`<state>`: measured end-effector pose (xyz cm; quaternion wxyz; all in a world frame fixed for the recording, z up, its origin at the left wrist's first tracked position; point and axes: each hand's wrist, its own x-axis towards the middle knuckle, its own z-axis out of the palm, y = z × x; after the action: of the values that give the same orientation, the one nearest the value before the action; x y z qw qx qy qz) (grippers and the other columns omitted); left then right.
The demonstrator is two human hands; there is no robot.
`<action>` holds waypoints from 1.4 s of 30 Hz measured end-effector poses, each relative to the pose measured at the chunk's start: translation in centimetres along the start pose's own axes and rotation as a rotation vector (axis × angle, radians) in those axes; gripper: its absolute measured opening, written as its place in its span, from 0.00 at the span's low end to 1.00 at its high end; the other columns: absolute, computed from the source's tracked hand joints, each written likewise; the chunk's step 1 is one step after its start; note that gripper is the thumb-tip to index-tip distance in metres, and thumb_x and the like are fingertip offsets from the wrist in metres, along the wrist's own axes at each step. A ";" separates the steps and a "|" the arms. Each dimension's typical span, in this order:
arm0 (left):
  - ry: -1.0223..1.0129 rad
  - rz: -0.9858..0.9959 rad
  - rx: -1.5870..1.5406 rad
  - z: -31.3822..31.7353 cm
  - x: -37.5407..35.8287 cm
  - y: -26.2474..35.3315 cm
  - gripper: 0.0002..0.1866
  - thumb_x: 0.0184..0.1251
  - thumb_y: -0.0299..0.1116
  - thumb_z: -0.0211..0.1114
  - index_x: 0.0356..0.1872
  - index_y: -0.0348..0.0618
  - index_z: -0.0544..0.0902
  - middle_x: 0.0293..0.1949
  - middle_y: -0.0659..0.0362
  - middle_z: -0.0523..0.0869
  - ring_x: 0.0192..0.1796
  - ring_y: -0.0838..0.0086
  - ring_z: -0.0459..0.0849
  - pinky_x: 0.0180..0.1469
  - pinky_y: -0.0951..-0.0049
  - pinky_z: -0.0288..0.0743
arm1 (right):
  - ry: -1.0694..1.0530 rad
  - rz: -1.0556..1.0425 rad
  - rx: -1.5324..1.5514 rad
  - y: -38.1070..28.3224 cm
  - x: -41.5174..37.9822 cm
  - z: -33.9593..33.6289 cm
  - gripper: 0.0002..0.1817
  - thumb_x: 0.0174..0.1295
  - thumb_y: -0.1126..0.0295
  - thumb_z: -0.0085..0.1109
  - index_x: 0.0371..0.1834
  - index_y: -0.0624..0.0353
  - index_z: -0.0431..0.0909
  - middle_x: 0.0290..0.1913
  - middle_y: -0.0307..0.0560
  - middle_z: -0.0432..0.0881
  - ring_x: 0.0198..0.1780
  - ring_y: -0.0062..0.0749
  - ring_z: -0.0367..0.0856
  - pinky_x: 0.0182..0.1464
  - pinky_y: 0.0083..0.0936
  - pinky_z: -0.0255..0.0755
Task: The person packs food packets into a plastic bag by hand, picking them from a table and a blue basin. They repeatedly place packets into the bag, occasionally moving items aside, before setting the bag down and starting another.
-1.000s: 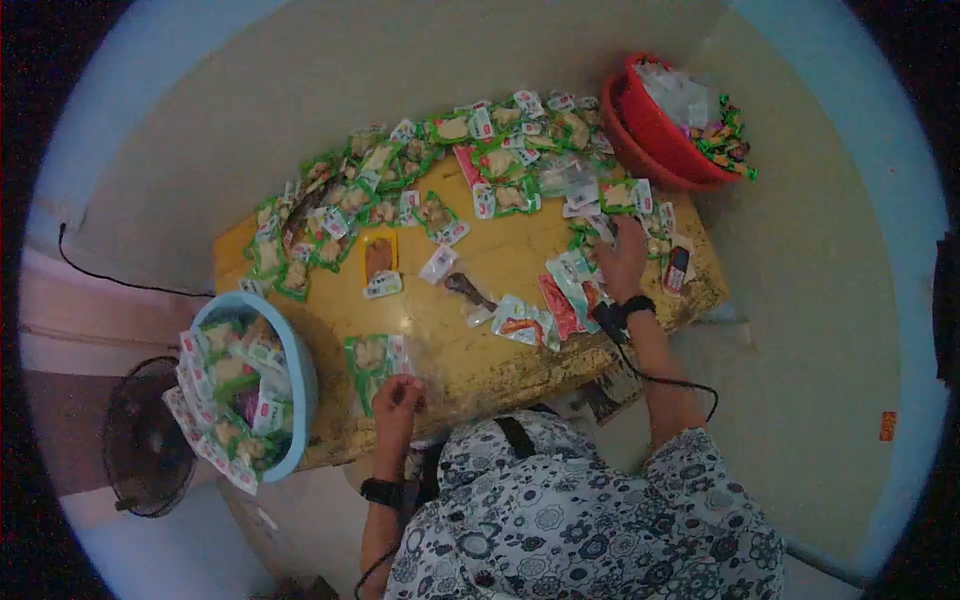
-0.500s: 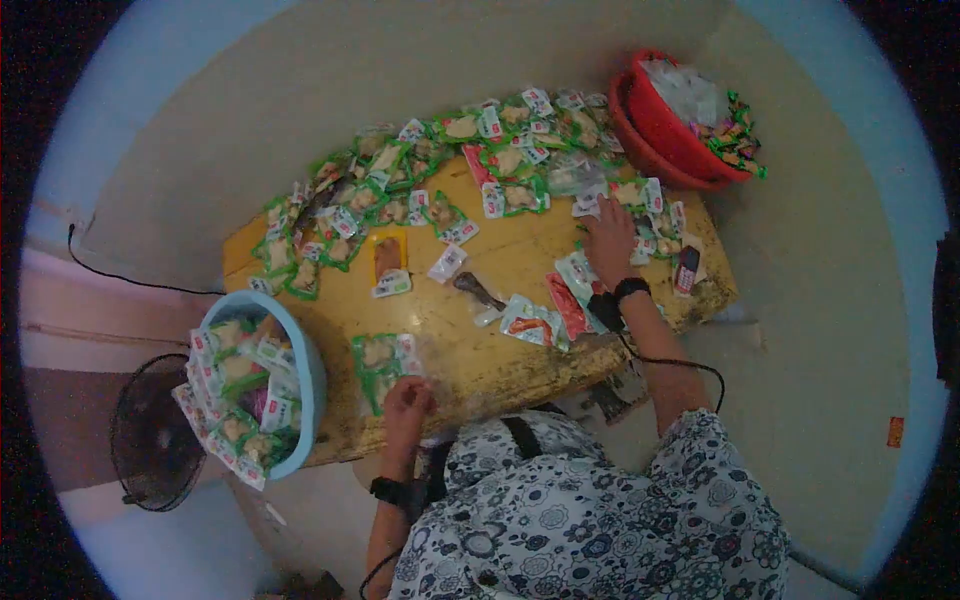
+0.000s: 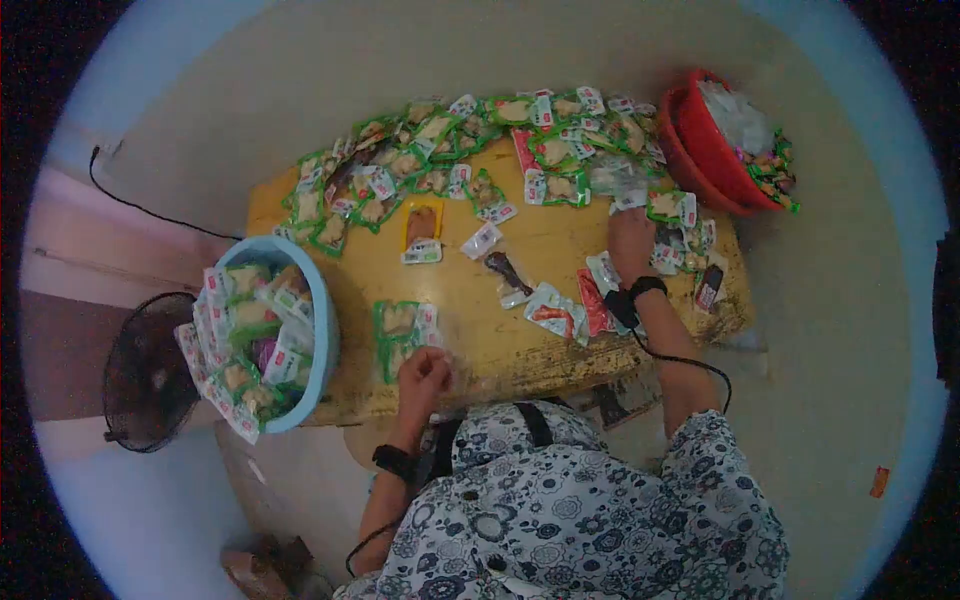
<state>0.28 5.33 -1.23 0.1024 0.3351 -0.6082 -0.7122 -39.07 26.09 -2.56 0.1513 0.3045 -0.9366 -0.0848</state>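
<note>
My left hand (image 3: 426, 372) is closed at the table's front edge, its fingers pinched on a clear plastic bag (image 3: 450, 345) that is faint and hard to make out. Beside it lie two green packets (image 3: 398, 322) with pale food inside. On the right, my right hand (image 3: 631, 238) reaches over the yellow table (image 3: 450, 285), fingers bent down at a white-labelled packet (image 3: 628, 200); the fingertips are hidden. Between my hands are a dark drumstick packet (image 3: 508, 276), a white and orange packet (image 3: 556, 314) and a red packet (image 3: 593, 303). A yellow packet (image 3: 423, 230) lies further back.
A blue basin (image 3: 322, 330) full of packets stands at the left, near a black fan (image 3: 150, 375). Red basins (image 3: 690, 140) with clear bags and small wrapped items stand at the back right. Many green packets (image 3: 560, 187) line the far side. A phone (image 3: 710, 286) lies right.
The whole view has shifted, so the table sits further right and higher. My right hand's fingers, stretched out before, are now bent down at the packets. My left hand stays beside the two green packets.
</note>
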 end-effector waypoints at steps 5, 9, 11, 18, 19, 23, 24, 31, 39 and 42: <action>0.040 -0.008 -0.039 0.0 -0.3 1.0 0.04 0.67 0.29 0.63 0.38 0.42 0.79 0.24 0.65 0.79 0.24 0.82 0.76 0.27 0.79 0.71 | 0.052 -0.050 0.010 1.5 -0.1 1.4 0.16 0.52 0.70 0.60 0.46 0.54 0.80 0.46 0.45 0.79 0.54 0.43 0.74 0.47 0.43 0.72; -0.026 -0.002 0.014 -0.6 -0.3 1.1 0.04 0.68 0.31 0.63 0.38 0.43 0.80 0.27 0.65 0.81 0.27 0.82 0.78 0.29 0.79 0.75 | 0.010 0.006 0.006 1.4 0.2 0.8 0.14 0.50 0.70 0.61 0.42 0.54 0.81 0.44 0.45 0.79 0.53 0.43 0.75 0.47 0.44 0.72; -0.014 -0.014 0.010 -0.5 -0.4 1.3 0.04 0.68 0.31 0.63 0.38 0.43 0.80 0.27 0.64 0.81 0.28 0.82 0.80 0.31 0.79 0.77 | -0.032 0.039 0.002 2.0 0.8 1.4 0.11 0.49 0.70 0.61 0.38 0.55 0.82 0.41 0.46 0.79 0.51 0.44 0.75 0.47 0.43 0.72; -0.020 -0.039 -0.036 -0.7 0.0 -0.9 0.05 0.68 0.31 0.63 0.40 0.42 0.80 0.27 0.62 0.82 0.29 0.80 0.82 0.32 0.76 0.80 | 0.001 0.011 0.043 2.7 1.2 3.5 0.07 0.49 0.69 0.62 0.31 0.55 0.84 0.37 0.49 0.81 0.45 0.46 0.77 0.47 0.43 0.72; -0.017 -0.034 -0.048 -0.7 0.1 -1.1 0.06 0.68 0.31 0.63 0.41 0.41 0.80 0.27 0.62 0.82 0.29 0.79 0.82 0.32 0.76 0.80 | 0.015 0.008 0.052 2.5 1.0 3.3 0.07 0.50 0.68 0.62 0.32 0.55 0.84 0.37 0.49 0.81 0.46 0.46 0.77 0.47 0.43 0.72; -0.013 0.002 -0.007 -0.8 0.4 -1.5 0.06 0.68 0.30 0.62 0.40 0.39 0.79 0.26 0.61 0.82 0.28 0.79 0.82 0.31 0.76 0.78 | 0.037 -0.092 -0.009 1.4 0.3 -0.2 0.09 0.50 0.70 0.61 0.35 0.57 0.84 0.37 0.49 0.82 0.47 0.45 0.78 0.48 0.42 0.72; -0.008 0.020 0.005 -0.8 0.5 -1.8 0.06 0.68 0.30 0.62 0.40 0.39 0.79 0.25 0.61 0.81 0.28 0.79 0.81 0.31 0.76 0.78 | 0.055 -0.067 -0.013 1.5 0.2 0.5 0.10 0.50 0.70 0.61 0.36 0.58 0.84 0.38 0.49 0.82 0.48 0.45 0.78 0.48 0.42 0.73; -0.010 0.034 -0.006 -0.3 -0.3 0.0 0.05 0.68 0.30 0.63 0.38 0.40 0.80 0.24 0.62 0.81 0.25 0.81 0.78 0.29 0.77 0.74 | 0.023 -0.094 0.065 1.4 1.3 1.4 0.10 0.53 0.68 0.60 0.36 0.61 0.82 0.41 0.51 0.82 0.48 0.47 0.78 0.49 0.42 0.73; -0.013 -0.005 -0.014 0.1 0.9 -1.4 0.05 0.68 0.30 0.63 0.33 0.41 0.79 0.22 0.64 0.79 0.24 0.82 0.76 0.27 0.78 0.71 | 0.032 -0.536 0.416 -10.1 -6.8 -5.8 0.08 0.55 0.70 0.59 0.35 0.61 0.76 0.38 0.53 0.77 0.43 0.50 0.76 0.46 0.44 0.71; -0.013 0.037 -0.056 -0.1 0.9 -1.9 0.05 0.68 0.30 0.63 0.33 0.41 0.79 0.22 0.65 0.78 0.23 0.83 0.75 0.26 0.78 0.70 | 0.082 -0.588 0.633 -13.6 -12.1 -6.0 0.08 0.57 0.69 0.61 0.35 0.59 0.75 0.38 0.52 0.77 0.42 0.50 0.76 0.45 0.43 0.71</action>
<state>0.17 5.20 -3.31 0.1210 0.3164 -0.5947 -0.7291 -20.32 22.05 -3.12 0.0570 0.5930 -0.7830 0.1790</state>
